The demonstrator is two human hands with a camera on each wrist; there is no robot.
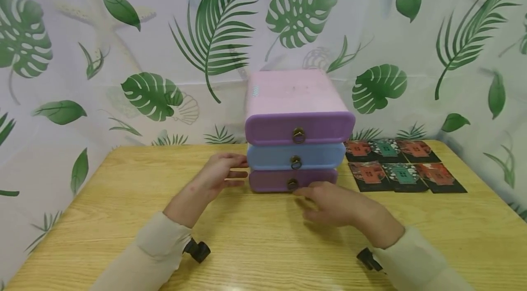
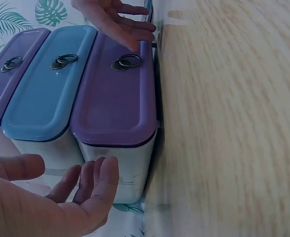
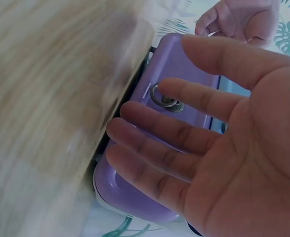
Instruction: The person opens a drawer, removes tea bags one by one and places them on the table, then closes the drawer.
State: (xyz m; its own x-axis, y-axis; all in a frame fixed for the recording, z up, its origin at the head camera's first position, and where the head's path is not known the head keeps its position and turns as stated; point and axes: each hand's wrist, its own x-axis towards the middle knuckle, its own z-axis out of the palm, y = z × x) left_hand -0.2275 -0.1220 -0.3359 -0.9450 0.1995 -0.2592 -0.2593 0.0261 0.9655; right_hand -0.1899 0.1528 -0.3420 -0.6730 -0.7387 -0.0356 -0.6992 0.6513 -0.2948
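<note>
A small three-drawer organizer with a pink top [image 1: 294,92] stands on the table. Its top drawer [image 1: 271,129] is purple, the middle drawer [image 1: 267,157] blue and the bottom drawer [image 1: 267,181] purple, each with a bronze ring pull. My left hand [image 1: 216,172] is at the organizer's left side, fingers extended alongside the lower drawers. My right hand [image 1: 329,204] is in front of the bottom drawer with fingers extended. In the right wrist view its index fingertip lies right at the bottom ring pull [image 3: 165,98]; the ring is not gripped.
To the right of the organizer, several dark cards with red and green house pictures [image 1: 401,174] lie in two rows on the wooden table [image 1: 263,245]. Behind the table hangs a white cloth with green leaf prints [image 1: 222,25].
</note>
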